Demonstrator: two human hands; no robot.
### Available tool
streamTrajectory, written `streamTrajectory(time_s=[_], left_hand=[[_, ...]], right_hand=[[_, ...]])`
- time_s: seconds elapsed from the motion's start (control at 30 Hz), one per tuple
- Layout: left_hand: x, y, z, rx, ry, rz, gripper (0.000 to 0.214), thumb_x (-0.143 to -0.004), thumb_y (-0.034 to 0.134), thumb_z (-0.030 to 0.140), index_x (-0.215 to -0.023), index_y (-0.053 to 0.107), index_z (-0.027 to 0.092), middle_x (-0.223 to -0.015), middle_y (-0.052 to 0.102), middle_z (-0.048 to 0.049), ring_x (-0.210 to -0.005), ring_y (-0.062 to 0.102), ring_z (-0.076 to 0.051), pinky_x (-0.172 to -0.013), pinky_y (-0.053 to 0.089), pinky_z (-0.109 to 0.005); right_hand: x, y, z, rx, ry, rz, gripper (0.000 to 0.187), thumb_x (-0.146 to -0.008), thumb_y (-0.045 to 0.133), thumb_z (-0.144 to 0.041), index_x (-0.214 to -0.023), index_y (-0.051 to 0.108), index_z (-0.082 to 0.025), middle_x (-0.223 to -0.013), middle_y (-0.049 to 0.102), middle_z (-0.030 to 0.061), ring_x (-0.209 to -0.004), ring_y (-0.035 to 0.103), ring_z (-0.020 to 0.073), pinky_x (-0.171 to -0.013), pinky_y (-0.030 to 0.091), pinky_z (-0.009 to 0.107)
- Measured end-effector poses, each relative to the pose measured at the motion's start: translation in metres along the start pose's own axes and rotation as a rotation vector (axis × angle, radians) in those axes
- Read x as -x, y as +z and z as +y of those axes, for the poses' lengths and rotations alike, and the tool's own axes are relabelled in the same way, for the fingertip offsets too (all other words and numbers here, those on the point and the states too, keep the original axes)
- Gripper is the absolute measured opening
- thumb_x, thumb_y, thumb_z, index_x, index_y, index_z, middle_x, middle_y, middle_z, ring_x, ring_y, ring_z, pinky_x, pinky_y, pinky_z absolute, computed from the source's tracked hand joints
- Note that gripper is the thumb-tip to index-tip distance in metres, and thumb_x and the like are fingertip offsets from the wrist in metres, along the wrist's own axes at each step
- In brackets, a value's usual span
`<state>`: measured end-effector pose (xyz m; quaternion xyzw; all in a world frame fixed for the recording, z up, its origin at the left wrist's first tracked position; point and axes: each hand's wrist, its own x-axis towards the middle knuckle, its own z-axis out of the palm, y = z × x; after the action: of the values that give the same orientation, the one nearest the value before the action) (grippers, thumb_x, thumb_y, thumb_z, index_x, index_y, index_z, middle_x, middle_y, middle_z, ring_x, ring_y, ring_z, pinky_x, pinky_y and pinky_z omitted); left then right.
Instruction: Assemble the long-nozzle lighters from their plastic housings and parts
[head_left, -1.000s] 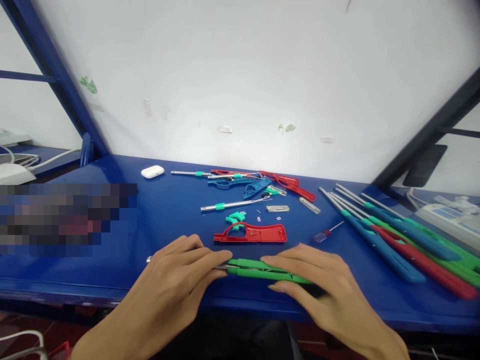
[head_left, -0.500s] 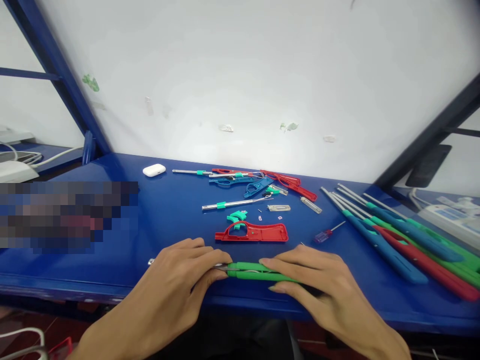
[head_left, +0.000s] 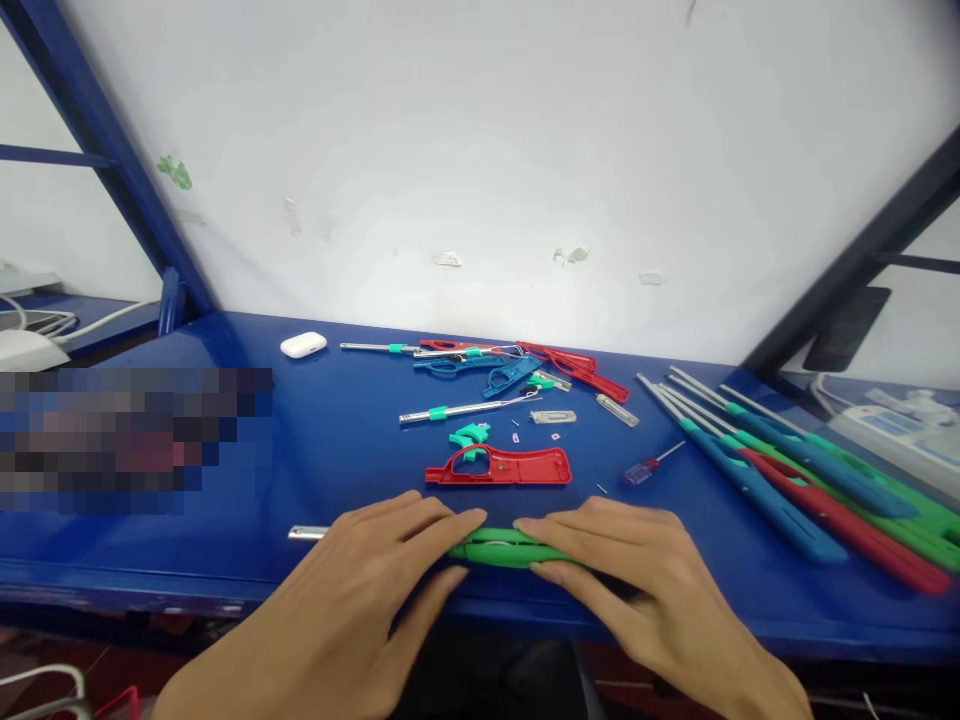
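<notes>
The left hand (head_left: 375, 575) and right hand (head_left: 637, 555) meet a green lighter (head_left: 495, 548) lying crosswise between them, near the front edge of the desk (head_left: 330, 470). The right grip is closed on the handle, finger on its far edge and thumb on its near edge; the palm hides the butt end. The left grip is looser: its finger rests over the front of the handle, its thumb is spread below, and whether that thumb touches I cannot tell. The middle of the handle shows between the two grips, with a slit along its upper side. The metal tube (head_left: 307, 533) runs under the left hand and pokes out past it.

Beyond the right hand lies a small pin (head_left: 602, 488), then a screwdriver (head_left: 641, 471). To its right, more lighters (head_left: 862, 532) lie fanned, handles blue, red and green.

Past the green handle sits a red shell (head_left: 532, 466), with teal pieces (head_left: 470, 437) just behind. Farther back are a loose rod (head_left: 480, 408), two clear tanks (head_left: 553, 417), and a heap of blue shells (head_left: 514, 374) and red ones. A white case (head_left: 304, 345) lies well left of the heap, near the wall (head_left: 510, 150).
</notes>
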<state>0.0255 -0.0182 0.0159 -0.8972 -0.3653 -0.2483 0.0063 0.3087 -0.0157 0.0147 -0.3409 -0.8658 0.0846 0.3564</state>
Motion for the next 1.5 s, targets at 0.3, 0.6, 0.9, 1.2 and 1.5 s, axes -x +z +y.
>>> streamTrajectory(time_s=[0.3,0.6,0.9,1.2,1.5], left_hand=[[-0.015,0.011,0.007,0.121,0.045,0.087,0.022,-0.113,0.043,0.024,-0.129,0.057,0.025,-0.114,0.076,-0.0012,-0.098,0.073,-0.019,-0.087,0.059,-0.034],[-0.007,0.016,0.002,0.095,0.083,0.111,0.051,-0.098,0.042,-0.005,-0.131,0.062,0.027,-0.124,0.073,-0.0021,-0.105,0.071,-0.021,-0.094,0.057,-0.037],[-0.005,0.024,-0.002,0.104,0.108,0.27,0.037,-0.104,0.053,0.002,-0.132,0.064,0.024,-0.128,0.074,-0.0017,-0.115,0.069,-0.015,-0.111,0.046,-0.031],[-0.012,0.016,0.002,0.138,0.047,0.198,0.026,-0.11,0.049,0.014,-0.131,0.06,0.025,-0.114,0.076,-0.0011,-0.1,0.072,-0.018,-0.094,0.058,-0.031],[-0.013,0.014,-0.002,0.121,0.135,0.126,0.033,-0.108,0.043,0.007,-0.133,0.06,0.021,-0.107,0.073,-0.0043,-0.092,0.072,-0.017,-0.084,0.06,-0.029]], right_hand=[[0.002,0.003,0.0,0.007,-0.006,-0.004,0.026,-0.102,0.072,-0.023,-0.128,0.076,-0.026,-0.115,0.084,-0.0011,-0.093,0.079,0.0163,-0.085,0.057,0.027],[0.007,0.007,0.001,0.13,-0.046,0.051,0.032,-0.103,0.07,-0.021,-0.134,0.07,-0.027,-0.117,0.083,-0.0013,-0.092,0.078,0.017,-0.085,0.056,0.031],[0.005,0.009,-0.003,0.176,-0.063,0.092,0.027,-0.106,0.066,-0.024,-0.132,0.073,-0.024,-0.111,0.084,0.0016,-0.079,0.076,0.0171,-0.07,0.056,0.03],[0.01,0.01,-0.001,0.232,-0.081,0.044,0.031,-0.106,0.067,-0.025,-0.137,0.068,-0.026,-0.116,0.082,0.0015,-0.083,0.076,0.0172,-0.072,0.055,0.031],[0.005,0.007,-0.002,0.211,-0.121,0.027,0.03,-0.104,0.068,-0.022,-0.134,0.07,-0.022,-0.113,0.083,0.0023,-0.08,0.077,0.0171,-0.071,0.058,0.032]])
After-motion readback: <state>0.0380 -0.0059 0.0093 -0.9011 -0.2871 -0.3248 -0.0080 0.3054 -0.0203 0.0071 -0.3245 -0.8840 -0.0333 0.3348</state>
